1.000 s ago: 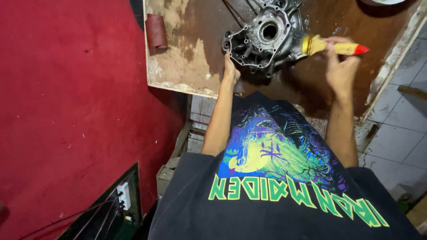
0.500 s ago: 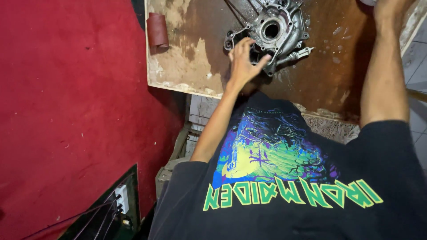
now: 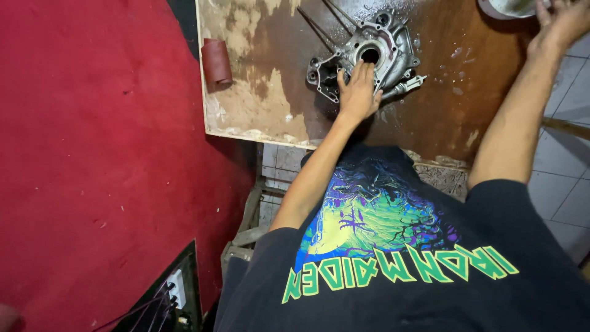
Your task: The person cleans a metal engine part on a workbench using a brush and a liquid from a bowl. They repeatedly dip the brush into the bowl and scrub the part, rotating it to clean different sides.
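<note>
The left hand [image 3: 358,92] lay open on the wet engine casing [image 3: 369,58]. Right of the casing, the open right hand [image 3: 562,21] touched a bowl [image 3: 507,7]. The worktop [image 3: 258,98] was wet around the casing.

A worn wooden board [image 3: 258,104] — wet and dark across the middle, pale and peeling at its left edge — carries a grey metal engine casing [image 3: 369,52], a reddish-brown roll [image 3: 216,61] near the left edge, and a pale bowl [image 3: 507,7] at the far right corner.
</note>
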